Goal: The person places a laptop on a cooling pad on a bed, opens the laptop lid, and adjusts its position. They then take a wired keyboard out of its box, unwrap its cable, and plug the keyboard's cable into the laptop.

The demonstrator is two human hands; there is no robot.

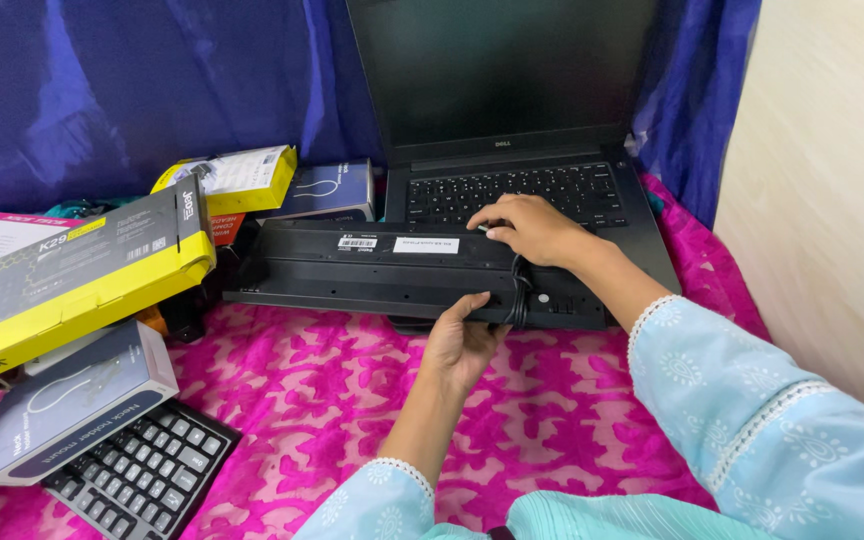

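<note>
Pink patterned cloth (572,430) covers the whole surface, a deep magenta ground with paler blotches, and blue curtain fabric (152,90) hangs behind it; a plain cream wall (832,200) closes the right side. An open black laptop (512,130) sits at the far edge of the cloth, screen dark. Just in front of it, overlapping its keys, a black keyboard (382,265) lies upside down, its underside with white labels facing up and a black cable (522,290) wound around its right end. The left hand (462,345) holds the keyboard's near edge from below, thumb pressed on top and fingers curled under. The right hand (532,228) rests on the keyboard's far edge by the cable, fingers bent down onto it; whether they pinch anything cannot be told. At the left edge of the cloth lie a long yellow and grey box (72,275), a smaller grey-blue box (72,400) and a second black keyboard (142,475), keys up. More small boxes (282,185) are stacked near the curtain.
</note>
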